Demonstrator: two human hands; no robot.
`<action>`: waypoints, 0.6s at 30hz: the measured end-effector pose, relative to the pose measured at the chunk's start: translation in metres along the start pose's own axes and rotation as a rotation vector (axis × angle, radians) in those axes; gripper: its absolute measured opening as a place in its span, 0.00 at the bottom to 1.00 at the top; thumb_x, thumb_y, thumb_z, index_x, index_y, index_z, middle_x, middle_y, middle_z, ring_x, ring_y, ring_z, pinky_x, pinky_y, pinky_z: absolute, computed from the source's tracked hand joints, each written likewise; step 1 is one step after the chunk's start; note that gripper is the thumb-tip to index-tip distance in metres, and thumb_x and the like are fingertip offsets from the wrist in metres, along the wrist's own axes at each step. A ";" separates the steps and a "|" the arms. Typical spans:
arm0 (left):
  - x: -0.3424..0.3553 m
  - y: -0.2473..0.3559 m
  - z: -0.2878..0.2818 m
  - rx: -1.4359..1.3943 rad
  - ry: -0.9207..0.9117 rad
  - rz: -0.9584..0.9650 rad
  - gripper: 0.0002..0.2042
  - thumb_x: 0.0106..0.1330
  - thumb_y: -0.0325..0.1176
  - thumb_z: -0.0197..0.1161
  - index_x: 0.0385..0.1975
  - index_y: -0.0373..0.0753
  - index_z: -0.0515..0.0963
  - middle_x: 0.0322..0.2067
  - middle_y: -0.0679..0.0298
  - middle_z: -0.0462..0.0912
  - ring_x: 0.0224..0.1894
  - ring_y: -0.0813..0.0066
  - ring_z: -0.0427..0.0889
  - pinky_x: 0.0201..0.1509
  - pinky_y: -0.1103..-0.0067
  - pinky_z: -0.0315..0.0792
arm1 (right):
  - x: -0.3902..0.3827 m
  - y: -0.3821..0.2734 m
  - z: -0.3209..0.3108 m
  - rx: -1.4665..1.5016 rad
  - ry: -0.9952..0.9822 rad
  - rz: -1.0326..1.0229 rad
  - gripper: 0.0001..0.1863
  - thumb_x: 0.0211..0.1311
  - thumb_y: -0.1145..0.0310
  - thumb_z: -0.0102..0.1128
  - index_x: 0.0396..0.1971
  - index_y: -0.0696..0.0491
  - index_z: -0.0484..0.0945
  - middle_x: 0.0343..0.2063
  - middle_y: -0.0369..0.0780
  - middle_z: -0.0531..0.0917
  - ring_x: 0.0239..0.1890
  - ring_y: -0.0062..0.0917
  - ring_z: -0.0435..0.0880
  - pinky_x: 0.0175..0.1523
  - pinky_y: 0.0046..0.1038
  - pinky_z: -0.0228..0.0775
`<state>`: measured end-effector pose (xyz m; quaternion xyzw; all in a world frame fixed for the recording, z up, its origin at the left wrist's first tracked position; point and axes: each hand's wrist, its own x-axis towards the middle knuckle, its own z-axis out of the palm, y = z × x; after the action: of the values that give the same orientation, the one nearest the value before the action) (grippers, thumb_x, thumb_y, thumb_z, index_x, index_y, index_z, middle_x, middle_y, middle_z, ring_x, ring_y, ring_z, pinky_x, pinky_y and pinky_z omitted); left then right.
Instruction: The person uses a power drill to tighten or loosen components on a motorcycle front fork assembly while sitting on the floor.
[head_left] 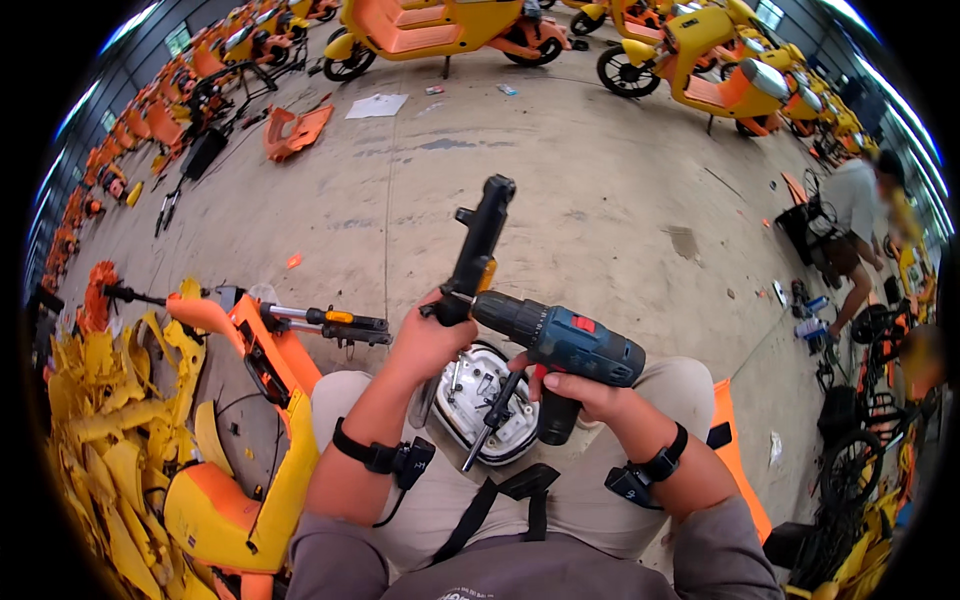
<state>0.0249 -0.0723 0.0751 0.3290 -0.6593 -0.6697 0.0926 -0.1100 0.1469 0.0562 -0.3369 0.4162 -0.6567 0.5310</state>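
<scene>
My left hand (425, 345) is closed round the lower end of a black fork leg (482, 235) that carries a yellow reflector. The leg tilts up and away from me. In my right hand (580, 395) is a dark blue cordless drill (580, 345) with a red switch, gripped by its handle. The drill's chuck points left, and its bit meets the fork leg just beside my left fingers. Below the hands, between my knees, lies a white and silver oval housing (470, 400). A dark rod with a silver end (490, 425) crosses over it.
Yellow broken panels (120, 430) pile up at left, beside an orange and yellow scooter body (250, 470) and another fork (325, 320). Scooters (450, 30) line the back. An orange panel (297, 130) lies on the floor. A person (855, 215) bends down at far right.
</scene>
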 end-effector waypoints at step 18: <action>-0.007 0.000 -0.081 0.322 0.203 0.600 0.19 0.54 0.21 0.69 0.48 0.33 0.79 0.40 0.64 0.83 0.40 0.77 0.79 0.48 0.79 0.73 | 0.029 0.006 0.054 -0.630 -0.102 -0.326 0.41 0.56 0.66 0.69 0.70 0.56 0.61 0.49 0.41 0.80 0.52 0.30 0.79 0.63 0.30 0.69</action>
<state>0.0760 -0.1349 0.0847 0.1959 -0.8110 -0.4642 0.2974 -0.0659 0.1077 0.0741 -0.5785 0.5120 -0.5546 0.3092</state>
